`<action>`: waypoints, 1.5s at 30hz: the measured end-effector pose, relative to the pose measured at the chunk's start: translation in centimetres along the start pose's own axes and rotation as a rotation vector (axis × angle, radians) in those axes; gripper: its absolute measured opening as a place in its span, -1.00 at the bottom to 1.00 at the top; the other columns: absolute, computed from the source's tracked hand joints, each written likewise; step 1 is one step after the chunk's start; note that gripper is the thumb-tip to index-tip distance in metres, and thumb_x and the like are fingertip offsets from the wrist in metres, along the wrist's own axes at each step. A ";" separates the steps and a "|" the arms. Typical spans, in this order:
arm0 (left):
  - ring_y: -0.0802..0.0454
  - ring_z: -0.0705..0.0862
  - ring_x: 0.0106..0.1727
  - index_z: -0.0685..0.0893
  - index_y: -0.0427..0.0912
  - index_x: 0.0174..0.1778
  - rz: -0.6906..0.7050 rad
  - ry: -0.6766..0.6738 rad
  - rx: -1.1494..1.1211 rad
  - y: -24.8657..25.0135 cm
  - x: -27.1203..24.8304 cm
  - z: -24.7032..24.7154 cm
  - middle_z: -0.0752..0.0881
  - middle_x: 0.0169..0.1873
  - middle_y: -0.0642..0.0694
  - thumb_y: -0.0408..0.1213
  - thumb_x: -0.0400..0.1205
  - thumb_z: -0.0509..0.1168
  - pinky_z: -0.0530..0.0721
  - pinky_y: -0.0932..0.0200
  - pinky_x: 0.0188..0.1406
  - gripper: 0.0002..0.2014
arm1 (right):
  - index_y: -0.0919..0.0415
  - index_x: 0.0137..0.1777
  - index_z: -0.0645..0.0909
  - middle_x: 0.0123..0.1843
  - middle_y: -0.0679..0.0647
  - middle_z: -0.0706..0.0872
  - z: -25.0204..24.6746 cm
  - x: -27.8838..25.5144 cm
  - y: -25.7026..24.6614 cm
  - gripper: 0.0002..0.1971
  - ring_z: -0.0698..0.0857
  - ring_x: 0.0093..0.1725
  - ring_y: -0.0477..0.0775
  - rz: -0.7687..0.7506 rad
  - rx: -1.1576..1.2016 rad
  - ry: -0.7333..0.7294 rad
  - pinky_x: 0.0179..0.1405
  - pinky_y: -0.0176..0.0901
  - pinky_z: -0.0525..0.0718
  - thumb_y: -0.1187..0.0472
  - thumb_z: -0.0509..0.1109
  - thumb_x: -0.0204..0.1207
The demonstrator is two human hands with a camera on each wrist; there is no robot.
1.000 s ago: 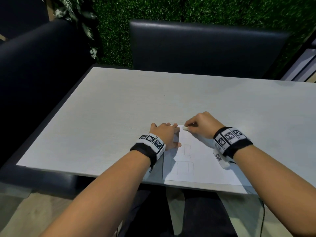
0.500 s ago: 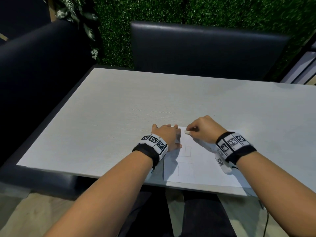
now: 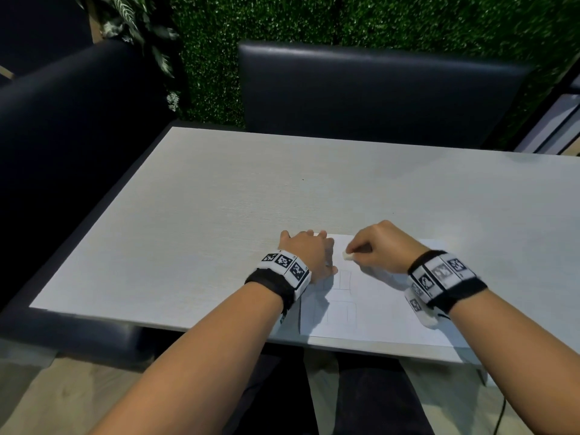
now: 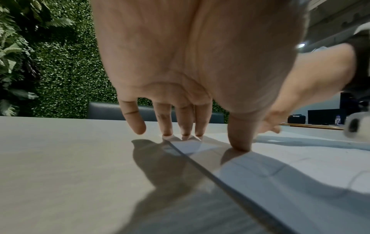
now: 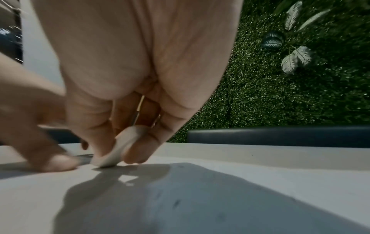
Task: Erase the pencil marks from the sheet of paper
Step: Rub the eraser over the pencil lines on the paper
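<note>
Sheet of paper: lay flat near the front edge of the pale table, its near edge close to the table's rim.
Pencil marks: faint box-like outlines sat on the left part of the sheet, just below both hands; they looked unerased.
Right hand: fingers and thumb curled round a small white eraser; the right wrist view showed it pinched and its lower edge touching the paper.
Left hand: fingers straight and spread, tips and thumb pressing down on the sheet's upper left corner; the little finger appeared to hover off the surface.
Step in hand: rubbing near the top of the sheet, above the drawn boxes, by my reading.
Progress: early, judged by the outlines left.
Risk, creasing: only one corner was pinned, so a hard stroke toward the body could buckle or tear the free lower part.
Risk, slipping: the sheet could slide off the nearby table rim if the left hand eased up.
Risk, smearing: the right wrist rested over the paper and could drag graphite across it.
</note>
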State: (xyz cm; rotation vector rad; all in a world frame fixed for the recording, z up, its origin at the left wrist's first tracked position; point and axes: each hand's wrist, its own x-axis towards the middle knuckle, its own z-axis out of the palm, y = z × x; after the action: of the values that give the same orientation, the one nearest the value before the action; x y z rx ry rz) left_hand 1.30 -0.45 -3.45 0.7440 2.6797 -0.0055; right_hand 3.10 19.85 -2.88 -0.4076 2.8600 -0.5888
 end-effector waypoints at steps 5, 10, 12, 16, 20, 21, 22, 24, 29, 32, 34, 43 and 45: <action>-0.06 0.49 0.52 0.51 0.05 0.45 -0.018 0.005 0.006 0.3 0.1 0.3 0.54 0.44 0.06 0.28 0.66 0.29 0.34 -0.30 0.35 -0.46 | 0.00 0.00 0.88 -0.13 -0.10 0.88 0.3 0.1 -0.1 -0.87 0.76 -0.10 -0.16 -0.030 -0.015 -0.012 0.02 -0.23 0.69 0.02 0.54 0.56; -0.05 0.46 0.54 0.47 0.10 0.50 -0.032 -0.003 -0.007 0.3 0.1 0.2 0.51 0.46 0.10 0.28 0.64 0.33 0.33 -0.32 0.38 -0.43 | 0.02 0.02 0.87 -0.06 -0.06 0.89 -0.6 3.2 0.1 -0.86 0.79 0.01 -0.03 0.034 -0.041 0.056 0.13 -0.12 0.73 0.04 0.51 0.60; -0.05 0.47 0.52 0.49 0.10 0.48 -0.028 0.002 -0.017 0.4 0.0 0.2 0.50 0.46 0.10 0.26 0.66 0.33 0.34 -0.33 0.36 -0.47 | 0.03 0.06 0.87 -0.04 -0.07 0.88 -0.1 2.2 0.0 -0.86 0.78 0.02 -0.05 0.026 -0.056 0.044 0.14 -0.13 0.72 0.09 0.50 0.59; -0.08 0.48 0.48 0.48 0.08 0.51 -0.049 -0.016 0.005 0.9 0.1 0.0 0.51 0.41 0.04 0.18 0.69 0.33 0.35 -0.37 0.36 -0.49 | -0.02 0.04 0.87 -0.08 -0.13 0.87 0.8 -0.9 -0.1 -0.87 0.76 -0.04 -0.15 -0.042 -0.019 -0.042 0.06 -0.22 0.70 0.05 0.53 0.56; -0.11 0.50 0.44 0.45 0.16 0.52 -0.070 -0.051 0.031 1.4 0.5 -0.1 0.50 0.35 0.00 0.00 0.70 0.35 0.33 -0.41 0.33 -0.55 | 0.02 0.02 0.87 -0.10 -0.06 0.88 0.0 1.3 0.3 -0.85 0.77 -0.03 -0.05 -0.004 -0.044 0.031 0.09 -0.12 0.71 0.03 0.50 0.60; -0.11 0.50 0.44 0.44 0.18 0.53 -0.070 -0.055 0.040 1.4 0.6 -0.1 0.50 0.35 0.00 -0.04 0.70 0.33 0.32 -0.41 0.33 -0.54 | 0.04 0.03 0.87 -0.08 -0.06 0.88 -0.3 1.9 0.3 -0.84 0.78 -0.01 -0.03 0.015 -0.045 0.047 0.10 -0.12 0.72 0.03 0.49 0.60; -0.11 0.51 0.43 0.43 0.18 0.53 -0.068 -0.054 0.050 1.3 0.7 -0.1 0.50 0.35 0.00 -0.06 0.70 0.32 0.31 -0.40 0.33 -0.55 | 0.04 0.04 0.87 -0.06 -0.05 0.88 -0.4 2.3 0.3 -0.84 0.78 0.01 -0.02 0.035 -0.036 0.051 0.11 -0.14 0.71 0.05 0.49 0.60; -0.12 0.53 0.40 0.43 0.19 0.51 -0.058 -0.046 0.070 1.1 0.7 -0.1 0.51 0.33 0.01 0.02 0.70 0.33 0.32 -0.37 0.30 -0.55 | 0.04 0.06 0.87 -0.03 -0.06 0.88 -0.2 1.9 0.2 -0.86 0.77 0.03 -0.04 0.047 -0.028 0.051 0.14 -0.15 0.70 0.10 0.50 0.58; -0.14 0.51 0.41 0.42 0.18 0.50 -0.035 -0.007 0.055 0.6 0.7 0.4 0.49 0.36 0.00 0.15 0.69 0.34 0.36 -0.34 0.26 -0.52 | 0.03 0.02 0.87 -0.11 -0.07 0.87 0.6 -1.7 -0.1 -0.87 0.76 -0.07 -0.10 -0.025 -0.007 -0.058 0.02 -0.22 0.68 0.08 0.53 0.55; -0.15 0.50 0.44 0.42 0.15 0.50 -0.015 -0.007 0.062 0.6 0.6 0.3 0.49 0.39 0.00 0.20 0.69 0.32 0.36 -0.31 0.27 -0.50 | 0.06 0.02 0.87 -0.08 0.01 0.88 0.1 0.2 0.3 -0.82 0.78 -0.02 -0.01 0.004 -0.032 0.034 0.08 -0.12 0.71 0.01 0.50 0.60; -0.15 0.47 0.47 0.39 0.12 0.56 0.003 -0.023 0.087 0.6 0.6 0.2 0.47 0.45 -0.01 0.24 0.69 0.29 0.35 -0.31 0.30 -0.44 | 0.07 0.09 0.86 0.01 -0.01 0.89 -0.3 1.7 0.3 -0.82 0.78 0.05 -0.02 0.039 -0.028 0.069 0.18 -0.14 0.71 0.05 0.49 0.61; -0.22 0.37 0.57 0.36 -0.17 0.59 0.108 -0.046 0.073 0.2 1.1 0.6 0.37 0.57 -0.21 0.15 0.73 0.30 0.54 -0.20 0.30 -0.38 | 0.02 0.04 0.87 -0.08 -0.06 0.87 0.5 -1.2 -0.1 -0.86 0.75 -0.03 -0.07 -0.007 -0.009 -0.003 0.08 -0.14 0.70 0.10 0.51 0.57; -0.23 0.35 0.59 0.33 -0.16 0.64 0.106 -0.057 0.068 0.3 1.1 0.5 0.34 0.60 -0.21 0.13 0.74 0.30 0.56 -0.19 0.28 -0.35 | 0.05 0.07 0.87 -0.03 -0.05 0.88 0.0 0.3 0.3 -0.84 0.77 0.02 -0.05 0.021 -0.011 0.061 0.15 -0.15 0.70 0.06 0.50 0.60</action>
State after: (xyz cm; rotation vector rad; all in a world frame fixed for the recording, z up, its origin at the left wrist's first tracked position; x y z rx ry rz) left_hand 0.74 0.31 -4.29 0.8927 2.5941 -0.0904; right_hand 2.73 20.02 -3.09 -0.3672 2.9234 -0.5921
